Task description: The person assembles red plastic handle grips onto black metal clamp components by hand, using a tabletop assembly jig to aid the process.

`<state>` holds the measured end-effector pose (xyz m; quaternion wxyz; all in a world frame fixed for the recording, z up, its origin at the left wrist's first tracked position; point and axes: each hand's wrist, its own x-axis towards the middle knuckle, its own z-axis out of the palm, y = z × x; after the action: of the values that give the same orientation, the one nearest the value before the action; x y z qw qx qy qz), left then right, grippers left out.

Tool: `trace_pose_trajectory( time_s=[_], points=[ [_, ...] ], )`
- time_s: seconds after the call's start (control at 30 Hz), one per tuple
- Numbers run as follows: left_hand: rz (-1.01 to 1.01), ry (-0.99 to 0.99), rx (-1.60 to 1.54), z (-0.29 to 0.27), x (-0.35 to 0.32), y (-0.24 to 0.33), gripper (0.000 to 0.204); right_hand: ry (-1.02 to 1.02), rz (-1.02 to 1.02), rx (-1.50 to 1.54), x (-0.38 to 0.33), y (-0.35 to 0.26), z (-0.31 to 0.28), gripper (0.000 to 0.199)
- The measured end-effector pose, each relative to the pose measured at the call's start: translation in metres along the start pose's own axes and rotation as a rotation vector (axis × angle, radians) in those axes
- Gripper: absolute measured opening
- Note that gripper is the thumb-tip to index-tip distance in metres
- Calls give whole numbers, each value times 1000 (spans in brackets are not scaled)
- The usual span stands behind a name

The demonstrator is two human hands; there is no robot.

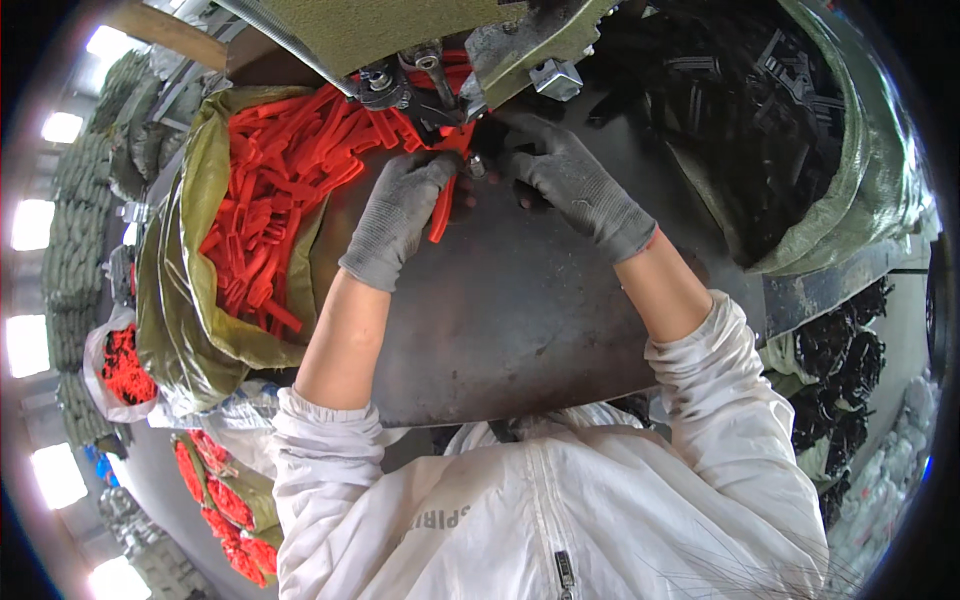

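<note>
- Dark bench (pixel 520 330): spreads beneath the fingers of the left hand (pixel 405 195) and the right hand (pixel 575 175), and runs back from them toward the person's body.
- Green machine (pixel 340 30): stands just beyond the fingers, its metal rod (pixel 440 80) slanting down close to the left fingertips.
- Olive sack (pixel 165 285): open to the left of the left fingers, with a heap of red strips (pixel 270 190) spilling from its mouth toward them.
- Green sack (pixel 870 215): well off to the right of the right fingers, mouth open on dark pieces (pixel 740 110).
- Gloved hands: the left fingers look pinched together on one red strip; the right ones reach in from the other side, bent, with something dark at their tips — I cannot tell whether they grip it.
- Held red strip (pixel 441 210): under the left fingertips, its free end pointing back toward the person, its far end by the machine's working parts. The step in hand seems to be placing it there; the next move calls for a steady left pinch — and fingertips kept clear of the metal.
- Small metal fitting (pixel 476 166): between the two sets of fingers, just beside the strip.
</note>
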<state>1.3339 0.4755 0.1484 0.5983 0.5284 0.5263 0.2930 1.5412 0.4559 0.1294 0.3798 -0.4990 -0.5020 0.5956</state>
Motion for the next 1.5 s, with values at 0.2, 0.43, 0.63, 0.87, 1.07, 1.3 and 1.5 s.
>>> trace_pose_trajectory(
  time_s=[0.2, 0.43, 0.63, 0.87, 1.07, 1.3, 1.5],
  points=[
    [290, 106, 1119, -68, 46, -49, 27, -45, 94, 0, 5, 7, 9, 57],
    [780, 153, 1504, -96, 125, -57, 39, -4, 114, 60, 2, 13, 9, 63],
    [1027, 363, 1394, -108, 113, -60, 46, 40, 67, -23, -3, 2, 4, 48],
    [676, 590, 892, -109, 28, -41, 39, -45, 172, -66, -6, 7, 13, 51],
    [293, 170, 322, -57, -33, -25, 30, -38, 173, 75, -6, 26, 10, 44],
    [381, 29, 156, 4, -52, -15, 20, 27, -135, -140, -10, 26, 24, 38],
    [189, 128, 151, -11, -36, -88, 18, 490, -340, -1125, 75, 7, -69, 22]
  ],
)
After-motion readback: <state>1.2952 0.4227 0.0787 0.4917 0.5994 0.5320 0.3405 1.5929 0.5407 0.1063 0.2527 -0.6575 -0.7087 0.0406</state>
